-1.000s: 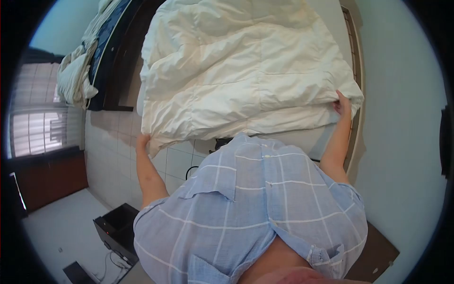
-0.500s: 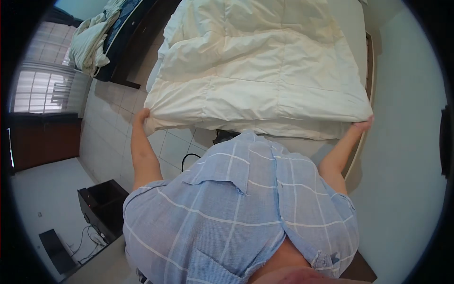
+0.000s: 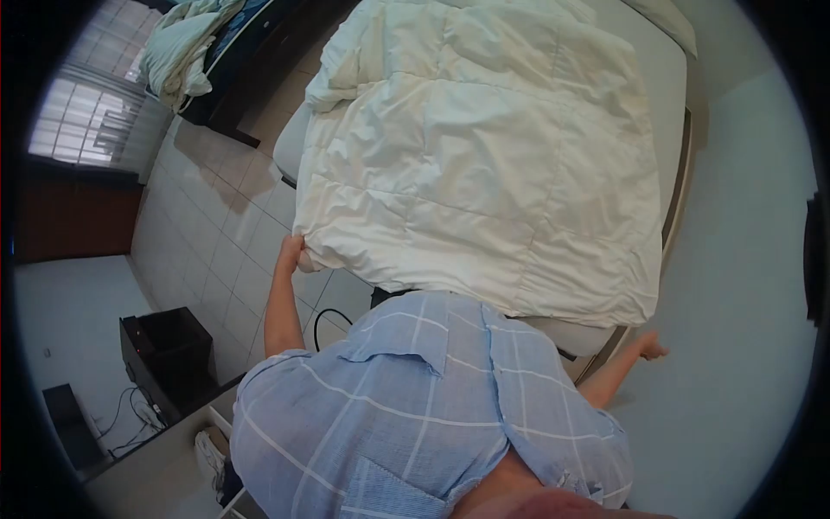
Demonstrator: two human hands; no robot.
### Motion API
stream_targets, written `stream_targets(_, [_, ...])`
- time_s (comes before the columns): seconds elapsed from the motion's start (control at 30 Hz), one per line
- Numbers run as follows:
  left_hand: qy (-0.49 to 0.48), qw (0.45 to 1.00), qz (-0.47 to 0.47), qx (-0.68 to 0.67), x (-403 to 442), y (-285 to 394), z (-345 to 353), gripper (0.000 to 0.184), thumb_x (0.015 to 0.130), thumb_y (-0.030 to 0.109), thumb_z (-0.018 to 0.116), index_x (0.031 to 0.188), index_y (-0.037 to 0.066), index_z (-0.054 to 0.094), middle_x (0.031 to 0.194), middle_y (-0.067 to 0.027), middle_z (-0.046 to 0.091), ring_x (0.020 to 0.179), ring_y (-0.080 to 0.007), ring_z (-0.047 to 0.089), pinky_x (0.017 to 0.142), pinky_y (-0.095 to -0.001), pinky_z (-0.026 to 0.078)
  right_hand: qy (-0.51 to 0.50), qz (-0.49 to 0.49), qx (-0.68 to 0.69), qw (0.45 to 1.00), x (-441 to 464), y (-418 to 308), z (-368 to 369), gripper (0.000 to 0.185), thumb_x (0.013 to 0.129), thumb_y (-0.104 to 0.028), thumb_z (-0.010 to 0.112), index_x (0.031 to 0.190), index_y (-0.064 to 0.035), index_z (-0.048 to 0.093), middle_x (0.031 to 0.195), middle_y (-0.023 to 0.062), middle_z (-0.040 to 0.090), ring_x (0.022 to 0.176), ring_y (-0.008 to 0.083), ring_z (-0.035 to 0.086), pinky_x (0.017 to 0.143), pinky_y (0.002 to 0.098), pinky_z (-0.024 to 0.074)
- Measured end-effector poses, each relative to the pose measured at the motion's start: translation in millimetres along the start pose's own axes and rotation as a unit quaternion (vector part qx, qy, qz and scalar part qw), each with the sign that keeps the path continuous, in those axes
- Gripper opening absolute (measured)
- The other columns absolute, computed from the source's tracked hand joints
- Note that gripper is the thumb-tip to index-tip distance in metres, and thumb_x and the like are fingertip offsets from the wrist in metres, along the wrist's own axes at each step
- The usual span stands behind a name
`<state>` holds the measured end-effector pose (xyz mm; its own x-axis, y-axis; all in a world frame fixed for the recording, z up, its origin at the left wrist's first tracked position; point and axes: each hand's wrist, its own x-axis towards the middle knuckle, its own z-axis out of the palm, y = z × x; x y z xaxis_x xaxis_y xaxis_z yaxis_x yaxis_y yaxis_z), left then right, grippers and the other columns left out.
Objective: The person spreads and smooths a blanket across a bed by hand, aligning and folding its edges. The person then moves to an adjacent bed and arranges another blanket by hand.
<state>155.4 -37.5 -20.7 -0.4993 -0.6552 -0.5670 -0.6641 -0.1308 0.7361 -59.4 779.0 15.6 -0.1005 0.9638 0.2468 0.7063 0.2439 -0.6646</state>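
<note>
A white quilted comforter [image 3: 484, 173] lies spread over the bed, creased, with its near edge close to my body. My left hand [image 3: 292, 253] is closed on its near left corner. My right hand [image 3: 652, 347] is just off the near right corner, beside the wall and apart from the fabric, its fingers loosely apart with nothing in them. Bare mattress [image 3: 664, 65] shows along the right side and beneath the comforter's near edge.
A pillow [image 3: 666, 19] rests at the far right of the bed. Past the tiled floor [image 3: 203, 195] stands another bed [image 3: 229, 86] with rumpled bedding. A black cabinet [image 3: 169, 355] stands at left; the wall [image 3: 743, 259] runs close on the right.
The comforter's near edge has come down flat and closer to me. My right hand has let go of its corner and moved down; my left hand keeps its hold, shifted slightly right and nearer.
</note>
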Motion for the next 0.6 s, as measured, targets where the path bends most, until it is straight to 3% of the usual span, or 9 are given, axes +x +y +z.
stream_targets(0.13, [-0.036,0.994,0.106,-0.011,-30.0,32.2,14.9,0.042,0.067,0.018,0.048,0.1,-0.008,0.052,0.085,-0.0131,0.058,0.073,-0.0197,0.056,0.064,-0.031,0.045,-0.175,-0.438,0.083,0.878,-120.6,-31.7,13.6,0.04,0.068,-0.001,0.058,0.108,-0.0008,0.05,0.109,0.0148,0.05,0.104,0.0303,0.045,0.089,0.0374,0.0352])
stream_targets(0.2, [-0.081,0.984,0.157,0.025,-38.0,43.3,32.9,0.043,0.068,0.018,0.048,0.103,-0.007,0.051,0.088,-0.0145,0.059,0.077,-0.0218,0.057,0.069,-0.0318,0.045,-0.396,-0.477,0.262,0.74,-216.3,-68.2,6.8,0.035,0.069,-0.002,0.056,0.104,-0.0043,0.053,0.106,0.0131,0.051,0.109,0.0281,0.041,0.095,0.0384,0.0287])
stream_targets(0.23, [-0.096,0.976,0.19,0.047,-35.7,43.1,41.3,0.045,0.069,0.019,0.048,0.106,-0.006,0.049,0.091,-0.0158,0.059,0.08,-0.0244,0.057,0.073,-0.0331,0.045,-0.5,-0.409,0.304,0.7,-276.5,-86.0,-0.4,0.028,0.071,-0.005,0.057,0.099,-0.0045,0.056,0.108,0.0139,0.05,0.109,0.0288,0.041,0.095,0.0383,0.0281])
stream_targets(0.27, [-0.1,0.958,0.22,0.152,-31.9,39.6,52.8,0.047,0.07,0.019,0.048,0.109,-0.006,0.047,0.096,-0.0176,0.058,0.085,-0.0279,0.056,0.076,-0.0348,0.044,-0.49,-0.572,0.26,0.605,-323.3,-104.1,-13.2,0.031,0.076,-0.004,0.054,0.106,-0.003,0.052,0.115,0.0101,0.047,0.113,0.021,0.039,0.088,0.031,0.037])
stream_targets(0.3, [-0.103,0.929,0.247,0.256,-29.3,36.8,65.0,0.049,0.07,0.02,0.049,0.112,-0.005,0.045,0.101,-0.0193,0.056,0.089,-0.0315,0.055,0.08,-0.0365,0.043,-0.603,-0.479,0.284,0.572,-379.0,-118.8,-39.4,0.03,0.076,-0.007,0.055,0.106,-0.0071,0.055,0.121,0.0112,0.044,0.113,0.0234,0.04,0.088,0.0331,0.0367])
stream_targets(0.37, [-0.137,0.85,0.377,0.341,-47.0,48.3,88.2,0.046,0.07,0.02,0.05,0.107,-0.006,0.046,0.1,-0.0238,0.053,0.09,-0.0388,0.051,0.08,-0.0415,0.041,-0.635,-0.54,0.262,0.486,-465.5,-154.4,-90.7,0.027,0.073,-0.02,0.062,0.099,-0.0163,0.062,0.127,0.0215,0.035,0.111,0.0326,0.044,0.087,0.0381,0.0378])
stream_targets(0.43, [-0.217,0.841,0.361,0.341,-79.7,83.4,88.3,0.036,0.069,0.021,0.051,0.093,-0.006,0.049,0.089,-0.025,0.053,0.082,-0.0406,0.051,0.074,-0.0442,0.041,-0.621,-0.646,0.143,0.421,-532.2,-171.4,-130.8,0.047,0.066,-0.027,0.067,0.11,-0.0176,0.054,0.123,0.0297,0.033,0.108,0.0361,0.045,0.086,0.0405,0.0395])
stream_targets(0.5, [-0.249,0.825,0.437,0.257,-81.1,83.2,79.0,0.028,0.069,0.019,0.051,0.081,-0.005,0.047,0.08,-0.0256,0.051,0.077,-0.0416,0.049,0.069,-0.0464,0.039,-0.638,-0.621,-0.008,0.455,-591.0,-176.8,-148.4,0.063,0.062,-0.024,0.068,0.12,-0.0214,0.043,0.12,0.0324,0.034,0.105,0.0388,0.045,0.084,0.0419,0.0408])
stream_targets(0.6, [-0.316,0.788,0.414,0.328,-68.9,86.3,53.9,0.024,0.07,0.017,0.05,0.08,-0.005,0.047,0.078,-0.0246,0.052,0.076,-0.0403,0.051,0.068,-0.0456,0.04,-0.631,-0.598,-0.105,0.483,-651.2,-172.5,-151.4,0.082,0.06,-0.015,0.066,0.13,-0.0223,0.024,0.118,0.0332,0.034,0.098,0.041,0.048,0.08,0.0424,0.0422])
